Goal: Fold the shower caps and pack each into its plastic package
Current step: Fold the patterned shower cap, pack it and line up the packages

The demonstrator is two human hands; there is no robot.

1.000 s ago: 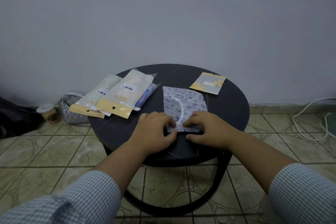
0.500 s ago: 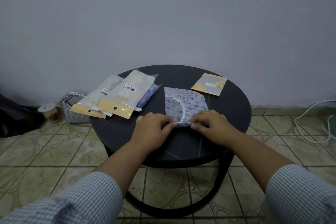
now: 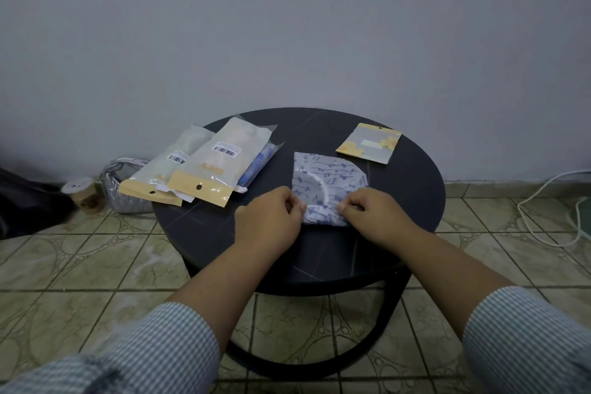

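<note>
A white shower cap (image 3: 326, 184) printed with blue music notes lies partly folded in the middle of the round black table (image 3: 412, 189). My left hand (image 3: 270, 217) pinches its near left corner and my right hand (image 3: 372, 211) pinches its near right corner, with the near edge turned up between them. An empty yellow-trimmed plastic package (image 3: 369, 143) lies flat at the far right of the table. Two filled packages (image 3: 204, 169) with barcodes overlap at the far left, and a blue item (image 3: 257, 166) in clear plastic shows beneath them.
The table stands on a tiled floor against a grey wall. A silvery bag (image 3: 123, 184) and a small brown cup (image 3: 83, 195) sit on the floor left of the table. A white cable (image 3: 543, 205) runs over the tiles at the right.
Both hands have moved away from me with the cap's near edge, rolling it over the rest of the cap. The folded part has grown thicker and the packages have not moved.
</note>
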